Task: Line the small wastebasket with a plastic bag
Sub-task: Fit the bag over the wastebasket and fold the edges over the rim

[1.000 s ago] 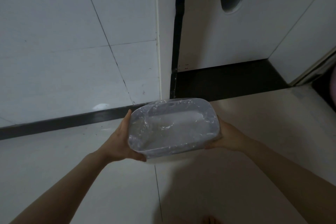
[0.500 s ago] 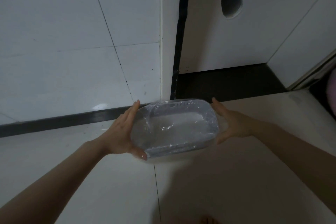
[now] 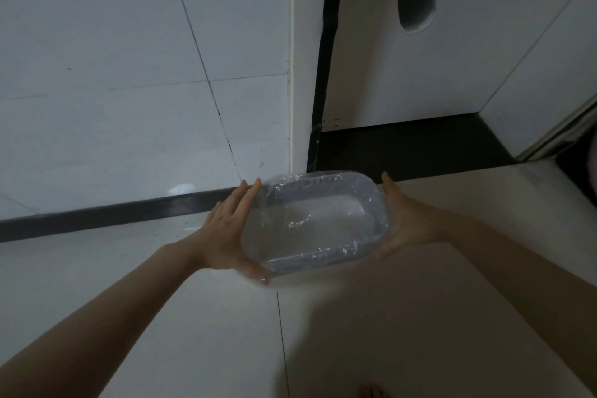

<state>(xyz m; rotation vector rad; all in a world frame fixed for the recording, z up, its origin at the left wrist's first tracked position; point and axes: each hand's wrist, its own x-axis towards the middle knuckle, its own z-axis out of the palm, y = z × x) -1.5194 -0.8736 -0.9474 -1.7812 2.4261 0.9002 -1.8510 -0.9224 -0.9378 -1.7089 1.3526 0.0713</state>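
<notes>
Wastebasket: a small, pale grey, rounded-rectangular plastic wastebasket sits between both hands, above the pale tiled floor, near the floor's far edge where the black skirting strip meets the white tiled wall; whether it touches the floor, I cannot tell.
Bag: a clear, crinkled plastic bag lines the inside and folds over the rim.
Left hand: the left hand lies flat against the left end, fingers straight and spread, thumb at the near corner.
Right hand: the right hand faces the right end, palm open, fingers straight, not curled around it.
Background: a white panel with a dark oval cut-out stands behind.
</notes>
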